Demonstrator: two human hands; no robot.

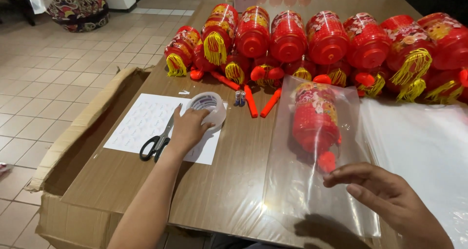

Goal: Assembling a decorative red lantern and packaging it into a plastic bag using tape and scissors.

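Bagging step: right hand (390,200) fingers flat on clear bag (317,180) holding red lantern (316,119); left hand (187,129) fingers curled on tape roll (208,107) — scissors (158,140) just left. Sealing likely needs tape brought over.

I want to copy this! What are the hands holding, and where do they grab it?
The left hand grips the tape roll by its near rim. The right hand's fingers press the open end of the clear bag holding a red lantern.

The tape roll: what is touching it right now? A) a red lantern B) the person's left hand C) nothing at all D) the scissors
B: the left hand rests on the tape roll, fingers curled over its side, while the scissors lie beside the wrist on the white sheet.
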